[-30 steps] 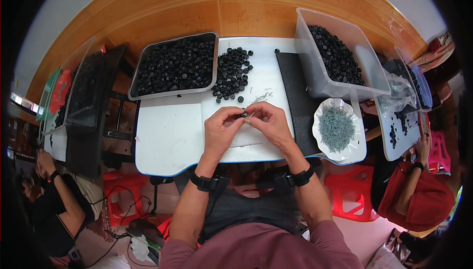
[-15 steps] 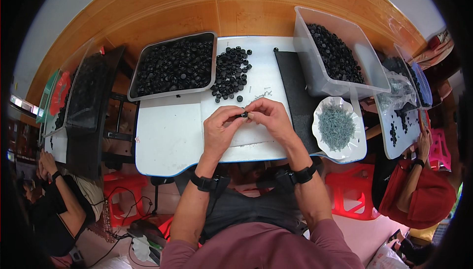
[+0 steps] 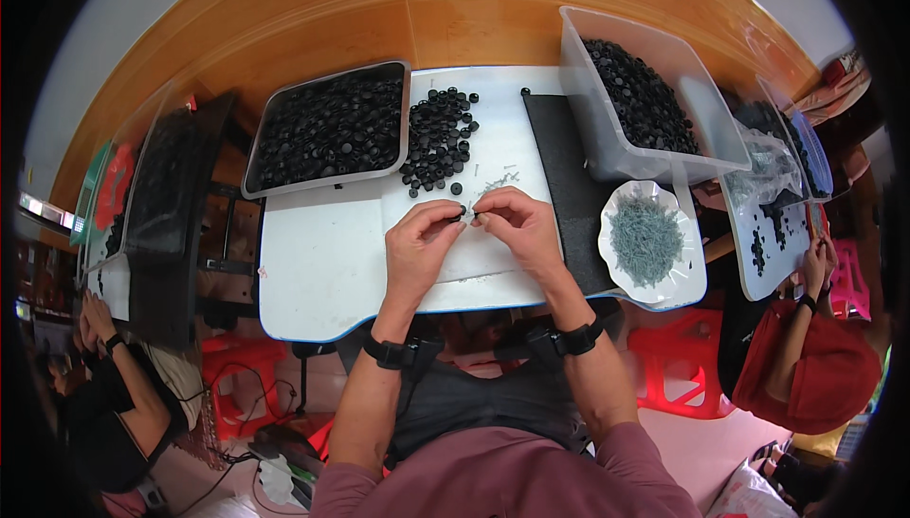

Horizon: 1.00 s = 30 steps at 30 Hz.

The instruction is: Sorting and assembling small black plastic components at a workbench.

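Observation:
Over the white table [image 3: 318,276], my left hand [image 3: 415,245] pinches a small round black cap [image 3: 461,212] between thumb and fingertips. Just beside it, my right hand [image 3: 521,232] has thumb and forefinger closed on something tiny and dark, too small to name. A narrow gap separates the two sets of fingertips. Beyond my hands lies a heap of loose black caps [image 3: 437,137], with one cap [image 3: 456,188] set apart at its near end. Several small grey screws [image 3: 502,180] are scattered on the white surface past my right fingers.
A metal tray [image 3: 409,110] full of black caps stands at back left. At back right, a clear plastic tub [image 3: 607,129] holds more, partly over a black mat [image 3: 559,177]. A scalloped white plate [image 3: 695,276] bears grey screws. People sit at tables on both sides.
My fingertips were together around one small black piece; now they are slightly apart, with the black cap staying in my left hand. The view has shifted slightly.

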{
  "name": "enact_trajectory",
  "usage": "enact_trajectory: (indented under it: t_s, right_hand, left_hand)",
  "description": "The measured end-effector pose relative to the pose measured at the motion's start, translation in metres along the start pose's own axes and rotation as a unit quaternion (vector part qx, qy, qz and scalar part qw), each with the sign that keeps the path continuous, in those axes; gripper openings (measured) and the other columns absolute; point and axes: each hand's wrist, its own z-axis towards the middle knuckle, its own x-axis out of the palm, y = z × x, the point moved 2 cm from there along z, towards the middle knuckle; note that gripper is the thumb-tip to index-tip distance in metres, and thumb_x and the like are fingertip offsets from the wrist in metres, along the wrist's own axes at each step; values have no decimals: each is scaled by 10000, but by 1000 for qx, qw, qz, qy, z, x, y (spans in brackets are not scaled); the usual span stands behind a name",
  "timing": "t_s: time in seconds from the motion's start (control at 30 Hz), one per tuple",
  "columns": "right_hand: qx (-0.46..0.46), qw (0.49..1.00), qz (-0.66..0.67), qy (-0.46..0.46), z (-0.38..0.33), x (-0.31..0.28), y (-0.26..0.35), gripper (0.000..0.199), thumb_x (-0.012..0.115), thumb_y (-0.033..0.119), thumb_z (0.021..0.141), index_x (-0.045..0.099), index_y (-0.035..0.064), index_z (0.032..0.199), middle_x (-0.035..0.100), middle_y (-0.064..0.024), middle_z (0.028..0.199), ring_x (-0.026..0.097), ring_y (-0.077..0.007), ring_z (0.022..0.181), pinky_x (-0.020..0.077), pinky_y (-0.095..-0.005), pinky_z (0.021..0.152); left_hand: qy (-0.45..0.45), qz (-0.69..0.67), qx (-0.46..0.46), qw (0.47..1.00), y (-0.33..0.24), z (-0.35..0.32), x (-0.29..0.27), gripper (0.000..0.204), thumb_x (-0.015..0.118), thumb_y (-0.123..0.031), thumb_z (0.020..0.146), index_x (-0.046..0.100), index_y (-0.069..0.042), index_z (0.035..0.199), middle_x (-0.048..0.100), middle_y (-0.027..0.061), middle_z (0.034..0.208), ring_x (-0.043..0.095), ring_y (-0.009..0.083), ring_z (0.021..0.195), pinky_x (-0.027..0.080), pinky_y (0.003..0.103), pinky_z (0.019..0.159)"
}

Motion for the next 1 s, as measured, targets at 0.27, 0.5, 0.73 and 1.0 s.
enact_trajectory:
  t_s: [0.27,0.5,0.73,1.0]
  right_hand:
    - [-41,998,-47,-3,-1,-1,1,180,682,-78,886,749,-35,1048,689,-85,1077,680,-141,946,550,-255,844]
    - [1,999,-43,16,-2,2,2,264,684,-49,881,763,-18,1131,708,-74,1039,657,-118,872,532,-250,790]
    - [-11,988,-150,47,-2,3,2,270,674,-11,867,790,27,1107,722,-58,964,626,-100,819,501,-239,726]
    - [-2,988,-140,66,-2,2,-2,249,668,-29,894,781,-1,1113,701,-67,1023,657,-115,871,509,-246,765]
  left_hand:
    - [-9,-10,-9,1000,4,-1,2,261,750,54,881,740,15,1138,742,109,1127,728,165,993,588,280,895]
    - [-10,-49,-57,997,8,-2,0,303,753,57,888,708,29,1186,748,112,1118,720,150,1000,581,278,917]
    - [-23,-90,-50,994,9,-1,0,296,744,69,891,711,19,1181,746,104,1126,708,138,1019,573,274,934]
    - [24,-91,-89,992,10,2,-3,256,736,71,890,739,25,1141,717,91,1133,694,129,985,572,260,896]
